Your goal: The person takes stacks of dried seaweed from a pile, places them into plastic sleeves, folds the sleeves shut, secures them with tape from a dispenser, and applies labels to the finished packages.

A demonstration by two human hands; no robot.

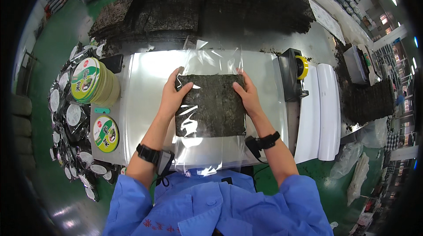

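A dark, square stack of dried seaweed sheets [214,107] lies inside a clear plastic bag [211,151], in front of my body. My left hand [175,92] grips its far left corner through the film, thumb on top. At the far right corner my right hand [246,92] holds it the same way, fingers hidden behind the edge. The film extends past the seaweed on the far side and toward my blue jacket. Beneath it are more clear plastic sheets or bags [148,70] on the table.
Large piles of seaweed sheets [231,1] cover the far side. To the left stand a stack of round labels [87,80], a single round label [105,133], a teal cutter [102,110] and packed black bundles [72,117]. A tape dispenser [290,75] and white paper rolls [327,110] are right.
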